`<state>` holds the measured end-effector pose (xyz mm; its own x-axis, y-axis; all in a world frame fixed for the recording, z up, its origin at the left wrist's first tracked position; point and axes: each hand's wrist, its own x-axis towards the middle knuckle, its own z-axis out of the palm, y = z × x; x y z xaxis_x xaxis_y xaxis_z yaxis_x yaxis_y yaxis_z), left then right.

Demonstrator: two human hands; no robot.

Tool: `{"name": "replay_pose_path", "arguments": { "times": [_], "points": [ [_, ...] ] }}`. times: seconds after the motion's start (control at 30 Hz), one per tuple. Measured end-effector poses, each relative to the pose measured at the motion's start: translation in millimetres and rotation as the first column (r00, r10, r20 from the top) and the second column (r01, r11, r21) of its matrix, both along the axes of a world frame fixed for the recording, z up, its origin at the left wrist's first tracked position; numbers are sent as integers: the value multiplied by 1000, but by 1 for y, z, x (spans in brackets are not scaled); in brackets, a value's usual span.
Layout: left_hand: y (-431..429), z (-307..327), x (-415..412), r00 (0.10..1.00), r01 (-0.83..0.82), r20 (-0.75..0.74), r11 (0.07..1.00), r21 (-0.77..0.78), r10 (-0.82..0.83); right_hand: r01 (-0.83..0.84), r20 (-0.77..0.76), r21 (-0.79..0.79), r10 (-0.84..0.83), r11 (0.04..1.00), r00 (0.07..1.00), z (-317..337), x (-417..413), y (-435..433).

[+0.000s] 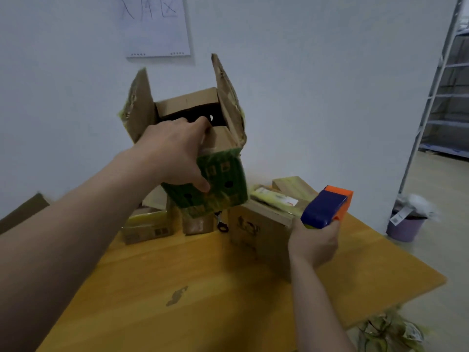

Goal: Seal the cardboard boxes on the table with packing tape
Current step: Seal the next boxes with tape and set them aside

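Note:
My left hand (175,151) grips a green printed cardboard box (223,181) by its near rim, fingers hooked inside and thumb on the outer face. The box hangs tilted in the air above the table, its flaps standing open. My right hand (313,243) holds a blue and orange tape dispenser (327,205) low at the right, apart from the lifted box. A brown box (256,232) with dark printing stands on the table just left of that hand.
Several smaller boxes (147,228) sit at the back of the yellow wooden table (203,301), with scissors (222,223) between them. A purple bin (406,224) and metal shelving (441,97) stand at the right. Crumpled packaging (390,331) lies on the floor.

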<state>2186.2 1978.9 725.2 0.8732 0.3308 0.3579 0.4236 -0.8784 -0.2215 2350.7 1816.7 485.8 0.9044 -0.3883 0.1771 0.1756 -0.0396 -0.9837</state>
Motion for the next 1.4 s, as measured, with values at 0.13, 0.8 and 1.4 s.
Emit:
{"name": "replay_pose_path", "arguments": {
  "times": [0.13,0.8,1.4],
  "points": [
    [2,-33,-39,988,-120,-95,993,14,121,-12,-21,45,13,999,1000,-1,3,9],
    [-19,-148,-57,888,-333,-392,923,-190,240,-279,137,32,272,960,953,-32,-70,-38],
    [-7,-167,-29,864,-420,-407,871,-253,298,-737,174,-450,859,504,481,-52,-87,-39]
  ]
}}
